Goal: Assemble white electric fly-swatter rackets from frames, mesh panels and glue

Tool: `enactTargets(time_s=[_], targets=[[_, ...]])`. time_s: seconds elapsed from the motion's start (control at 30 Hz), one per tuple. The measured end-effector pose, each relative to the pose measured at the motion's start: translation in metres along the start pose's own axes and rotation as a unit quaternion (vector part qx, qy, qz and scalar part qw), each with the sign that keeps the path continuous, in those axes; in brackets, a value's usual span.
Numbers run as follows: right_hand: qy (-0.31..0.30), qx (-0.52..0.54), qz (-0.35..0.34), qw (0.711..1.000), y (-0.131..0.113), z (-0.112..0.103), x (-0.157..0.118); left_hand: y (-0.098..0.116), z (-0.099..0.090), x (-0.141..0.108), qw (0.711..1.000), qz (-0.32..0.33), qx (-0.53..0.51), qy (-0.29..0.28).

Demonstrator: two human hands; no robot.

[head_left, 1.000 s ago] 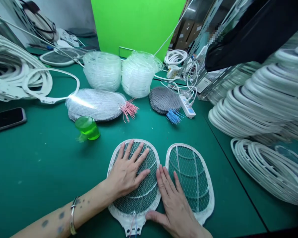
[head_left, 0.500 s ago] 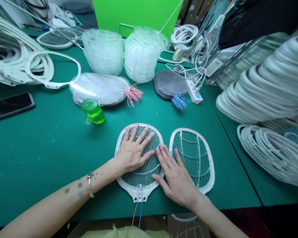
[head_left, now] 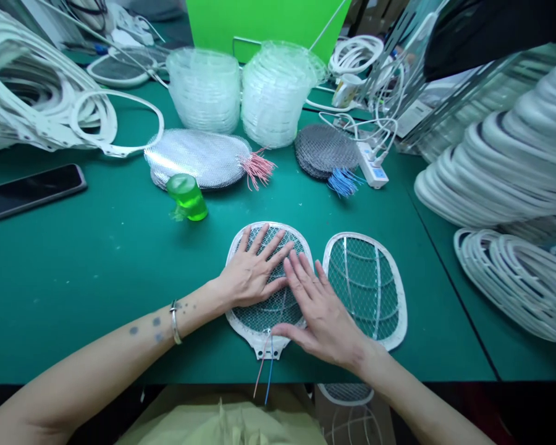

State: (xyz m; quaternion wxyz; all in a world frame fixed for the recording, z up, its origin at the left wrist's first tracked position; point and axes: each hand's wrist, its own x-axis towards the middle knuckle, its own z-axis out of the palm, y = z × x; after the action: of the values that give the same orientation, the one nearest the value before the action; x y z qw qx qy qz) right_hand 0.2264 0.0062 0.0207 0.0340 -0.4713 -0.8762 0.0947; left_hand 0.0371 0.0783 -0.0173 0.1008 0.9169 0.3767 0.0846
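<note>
A white oval frame with metal mesh (head_left: 269, 320) lies on the green table, a pink and a blue wire running from its neck towards me. My left hand (head_left: 252, 272) rests flat on the mesh with fingers spread. Over the right side of the same frame lies my right hand (head_left: 322, 309), fingers extended and thumb apart near the wire end. Its fingertips are close to my left thumb. A second meshed frame (head_left: 364, 290) lies just to the right, partly behind my right hand and wrist.
Behind are a green jar (head_left: 188, 196), silver mesh sheets (head_left: 199, 157), dark mesh sheets (head_left: 325, 150), clear ring stacks (head_left: 204, 89) and a power strip (head_left: 373, 165). A phone (head_left: 32, 191) lies left; white frames (head_left: 500, 167) pile up right.
My right hand has slid further over the meshed frame, its thumb now by the wire end. My left hand stays spread on the mesh. The whole view has shifted slightly.
</note>
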Motion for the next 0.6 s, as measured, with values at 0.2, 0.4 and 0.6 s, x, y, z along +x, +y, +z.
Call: enactTargets(time_s=[0.2, 0.4, 0.6], targets=[[-0.067, -0.008, -0.041, 0.997, 0.0, 0.022, 0.026, -0.009, -0.003, 0.008, 0.994, -0.038, -0.104, 0.005], [-0.113, -0.005, -0.043, 0.993, 0.002, 0.025, 0.027, 0.004, -0.043, -0.038, 0.933, -0.053, -0.242, 0.262], [-0.11, -0.002, -0.051, 0.993, 0.003, 0.022, 0.028, 0.042, -0.033, -0.12, 0.944, 0.309, -0.075, 0.083]])
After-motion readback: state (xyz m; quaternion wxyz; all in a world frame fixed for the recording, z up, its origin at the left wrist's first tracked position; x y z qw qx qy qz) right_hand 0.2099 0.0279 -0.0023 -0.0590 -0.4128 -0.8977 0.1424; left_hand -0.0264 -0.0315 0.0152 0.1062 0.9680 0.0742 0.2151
